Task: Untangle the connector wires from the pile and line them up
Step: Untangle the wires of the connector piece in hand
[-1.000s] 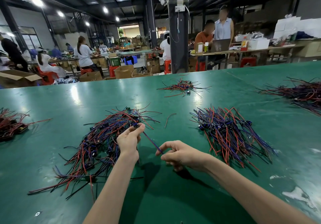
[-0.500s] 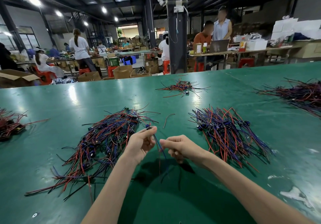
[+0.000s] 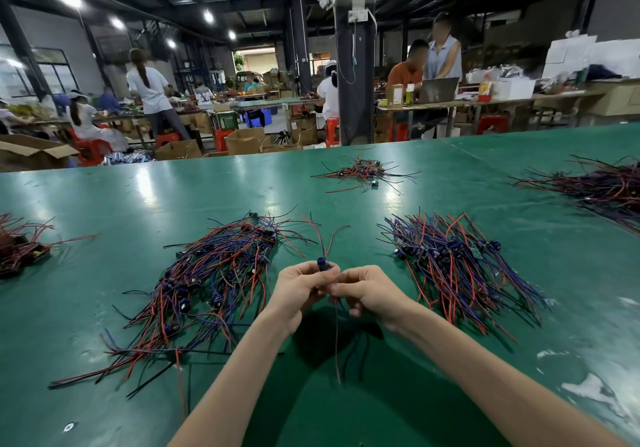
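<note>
A small dark blue connector wire [image 3: 323,266], a blue plug with thin red and dark leads, is held up over the table between two heaps. Two red leads rise from the plug and curve away from the person, and the other leads hang down between the wrists towards the table top. The left hand [image 3: 298,289] has its fingers curled and pinches the plug at its fingertips. The right hand [image 3: 369,292], just beside it and touching it at the fingertips, is also curled and pinches the leads just under the plug. To the left of the hands lies the tangled pile [image 3: 207,283] of red, blue and black wires with blue plugs, its strands crossing and trailing towards the near edge. To the right lies a combed bundle [image 3: 457,266] of the same wires, with its plugs gathered in a band and its strands fanning out roughly the same way. Both rest on the glossy green table [image 3: 173,197]. Farther off on the table lie a small far heap [image 3: 363,172], a dark heap at the right edge [image 3: 606,186] and a reddish heap at the left edge [image 3: 17,249].
</note>
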